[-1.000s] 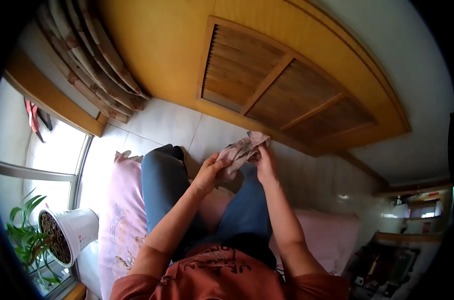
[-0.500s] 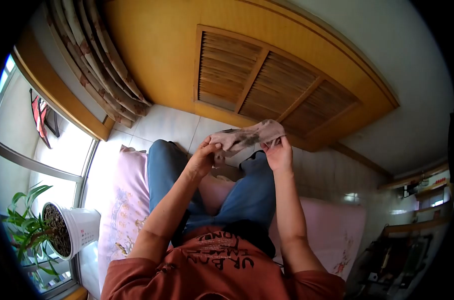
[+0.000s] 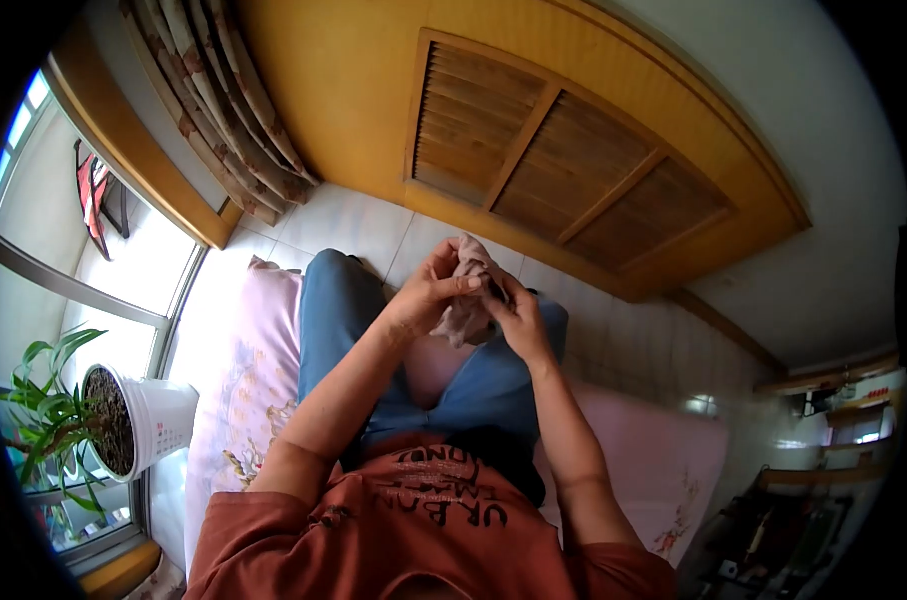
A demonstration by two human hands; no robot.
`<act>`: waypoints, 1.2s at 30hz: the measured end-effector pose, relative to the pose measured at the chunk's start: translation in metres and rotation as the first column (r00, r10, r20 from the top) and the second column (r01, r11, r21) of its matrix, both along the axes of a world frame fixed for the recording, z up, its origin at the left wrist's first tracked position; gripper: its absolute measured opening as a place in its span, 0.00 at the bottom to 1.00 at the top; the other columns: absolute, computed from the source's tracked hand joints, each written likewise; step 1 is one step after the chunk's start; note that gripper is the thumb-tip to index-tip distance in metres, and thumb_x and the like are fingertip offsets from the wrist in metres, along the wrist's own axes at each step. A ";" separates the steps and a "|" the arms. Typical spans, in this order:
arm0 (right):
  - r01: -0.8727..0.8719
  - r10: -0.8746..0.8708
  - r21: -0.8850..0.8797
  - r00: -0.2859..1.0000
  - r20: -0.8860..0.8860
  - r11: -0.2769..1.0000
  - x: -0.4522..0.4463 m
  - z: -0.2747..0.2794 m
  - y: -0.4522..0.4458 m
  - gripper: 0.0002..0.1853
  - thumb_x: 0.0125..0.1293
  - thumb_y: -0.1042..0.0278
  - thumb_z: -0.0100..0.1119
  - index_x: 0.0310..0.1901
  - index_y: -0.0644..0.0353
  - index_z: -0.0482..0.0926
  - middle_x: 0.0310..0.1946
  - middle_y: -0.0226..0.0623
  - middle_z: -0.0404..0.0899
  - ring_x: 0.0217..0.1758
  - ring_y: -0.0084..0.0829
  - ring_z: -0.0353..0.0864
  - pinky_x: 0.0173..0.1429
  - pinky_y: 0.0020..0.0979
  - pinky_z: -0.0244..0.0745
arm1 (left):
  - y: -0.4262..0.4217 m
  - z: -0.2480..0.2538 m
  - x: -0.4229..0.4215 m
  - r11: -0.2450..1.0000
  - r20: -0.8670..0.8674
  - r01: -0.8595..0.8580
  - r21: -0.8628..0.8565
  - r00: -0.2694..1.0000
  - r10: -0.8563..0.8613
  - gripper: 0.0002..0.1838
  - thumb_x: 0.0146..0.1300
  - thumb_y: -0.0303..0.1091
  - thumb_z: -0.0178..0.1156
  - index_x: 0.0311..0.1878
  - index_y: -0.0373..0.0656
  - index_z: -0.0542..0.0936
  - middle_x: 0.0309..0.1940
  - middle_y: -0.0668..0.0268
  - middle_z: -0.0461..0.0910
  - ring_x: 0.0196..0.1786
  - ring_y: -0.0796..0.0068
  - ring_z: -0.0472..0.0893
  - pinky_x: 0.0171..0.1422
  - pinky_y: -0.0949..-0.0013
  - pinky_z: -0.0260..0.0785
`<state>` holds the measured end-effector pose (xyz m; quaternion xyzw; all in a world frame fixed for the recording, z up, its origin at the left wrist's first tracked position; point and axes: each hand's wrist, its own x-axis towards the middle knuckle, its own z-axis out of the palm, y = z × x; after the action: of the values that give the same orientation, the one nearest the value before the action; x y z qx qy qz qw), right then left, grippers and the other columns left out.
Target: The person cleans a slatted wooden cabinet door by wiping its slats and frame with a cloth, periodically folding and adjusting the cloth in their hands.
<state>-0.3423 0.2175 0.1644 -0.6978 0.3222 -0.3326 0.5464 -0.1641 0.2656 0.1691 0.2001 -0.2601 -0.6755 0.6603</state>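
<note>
A crumpled, pinkish sock (image 3: 465, 318) with dark patches is bunched between my two hands, above my knees. My left hand (image 3: 435, 285) is closed on its left side, with the thumb laid across the fabric. From the right, my right hand (image 3: 518, 318) grips the other side with fingers bent into the folds. Part of the sock hangs down below the fingers. The fingertips of my right hand are partly hidden by the cloth.
I sit on a pink floral bedsheet (image 3: 633, 440). A yellow wooden panel with louvres (image 3: 563, 150) stands ahead, beside a patterned curtain (image 3: 218, 100). At the left, a potted plant (image 3: 143, 425) stands by the window. Pale tiles (image 3: 358, 225) cover the floor.
The sock was stretched out sideways between my hands; now it is gathered into a bunch. My right hand has moved left and down, close to my left hand. The view has shifted slightly.
</note>
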 end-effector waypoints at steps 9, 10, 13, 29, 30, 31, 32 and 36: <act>0.106 -0.395 0.604 0.841 0.369 0.790 0.019 0.009 -0.026 0.15 0.75 0.62 0.49 0.51 0.64 0.79 0.46 0.37 0.81 0.48 0.29 0.81 0.52 0.31 0.77 | 0.012 -0.030 0.012 0.997 0.616 -0.081 0.022 0.786 0.050 0.48 0.47 0.22 0.75 0.71 0.46 0.61 0.51 0.64 0.72 0.52 0.71 0.73 0.56 0.68 0.70; 0.078 -0.388 0.632 0.844 0.369 0.771 0.018 0.009 -0.030 0.16 0.74 0.60 0.50 0.52 0.63 0.78 0.47 0.37 0.81 0.49 0.29 0.81 0.53 0.31 0.77 | 0.013 -0.035 0.007 0.994 0.660 -0.109 0.008 0.747 0.077 0.48 0.47 0.22 0.75 0.71 0.49 0.62 0.49 0.65 0.73 0.49 0.72 0.74 0.53 0.69 0.71; 0.076 -0.456 0.716 0.816 0.355 0.694 0.016 0.006 -0.042 0.15 0.73 0.60 0.53 0.52 0.61 0.78 0.48 0.36 0.80 0.50 0.28 0.80 0.53 0.31 0.77 | 0.013 -0.047 0.001 0.988 0.715 -0.155 -0.014 0.689 0.118 0.38 0.47 0.25 0.74 0.65 0.47 0.71 0.45 0.65 0.76 0.45 0.69 0.78 0.51 0.68 0.72; -0.097 -0.163 0.625 0.924 0.345 0.775 -0.044 0.040 -0.076 0.15 0.68 0.70 0.54 0.54 0.66 0.79 0.51 0.39 0.81 0.55 0.31 0.79 0.60 0.32 0.73 | -0.014 -0.018 0.047 0.947 -0.336 0.059 0.317 0.940 0.054 0.24 0.62 0.49 0.55 0.52 0.39 0.78 0.51 0.56 0.81 0.53 0.59 0.80 0.58 0.60 0.72; -0.127 -0.203 0.674 0.899 0.388 0.728 -0.040 0.037 -0.072 0.16 0.68 0.69 0.55 0.55 0.66 0.78 0.53 0.39 0.80 0.57 0.31 0.78 0.61 0.32 0.72 | -0.015 -0.010 0.047 0.934 -0.458 0.097 0.343 0.886 0.076 0.26 0.62 0.50 0.56 0.53 0.38 0.78 0.53 0.54 0.80 0.57 0.57 0.78 0.62 0.57 0.71; -0.129 -0.243 0.664 0.866 0.437 0.736 -0.034 0.033 -0.070 0.18 0.70 0.64 0.58 0.57 0.64 0.77 0.56 0.39 0.78 0.60 0.33 0.76 0.63 0.34 0.71 | -0.015 -0.004 0.046 0.955 -0.566 0.154 0.255 0.824 0.018 0.24 0.62 0.43 0.58 0.55 0.35 0.76 0.54 0.52 0.79 0.61 0.53 0.76 0.69 0.51 0.66; -0.129 -0.242 0.663 0.866 0.437 0.737 -0.030 0.031 -0.068 0.18 0.70 0.64 0.58 0.57 0.64 0.77 0.56 0.39 0.78 0.60 0.33 0.76 0.63 0.34 0.71 | -0.019 -0.009 0.041 0.955 -0.567 0.153 0.253 0.824 0.018 0.24 0.62 0.43 0.58 0.55 0.35 0.76 0.54 0.52 0.79 0.61 0.53 0.76 0.69 0.51 0.66; -0.085 -0.349 0.729 0.836 0.423 0.679 -0.023 0.013 -0.067 0.23 0.72 0.54 0.56 0.59 0.63 0.75 0.59 0.40 0.77 0.65 0.39 0.73 0.68 0.38 0.68 | -0.023 -0.017 0.035 0.958 -0.637 0.088 0.273 0.763 0.112 0.19 0.58 0.22 0.59 0.54 0.36 0.74 0.50 0.53 0.80 0.55 0.53 0.79 0.67 0.47 0.70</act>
<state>-0.3650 0.1503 0.1771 -0.2788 0.3145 -0.3979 0.8155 -0.1288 0.2425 0.1517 0.0504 0.0851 -0.7290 0.6774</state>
